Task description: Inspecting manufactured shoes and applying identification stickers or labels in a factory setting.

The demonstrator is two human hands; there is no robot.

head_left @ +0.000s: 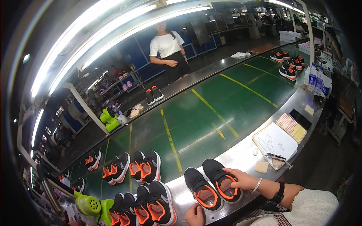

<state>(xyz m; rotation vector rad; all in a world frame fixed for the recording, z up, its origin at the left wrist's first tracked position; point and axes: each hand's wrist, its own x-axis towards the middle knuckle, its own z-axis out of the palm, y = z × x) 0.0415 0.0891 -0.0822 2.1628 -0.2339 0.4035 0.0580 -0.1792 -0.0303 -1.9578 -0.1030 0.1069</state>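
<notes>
Flanking both shoes (196, 180) are sneakers (164, 193) and a notebook (274, 140).

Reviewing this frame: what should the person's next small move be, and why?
Probably to bring the left hand onto the heel of the left black sneaker to steady it. That hand is right by the heel, though whether it touches is unclear, while the right hand is on the neighbouring right sneaker, its thumb at the orange-lined opening.
</notes>
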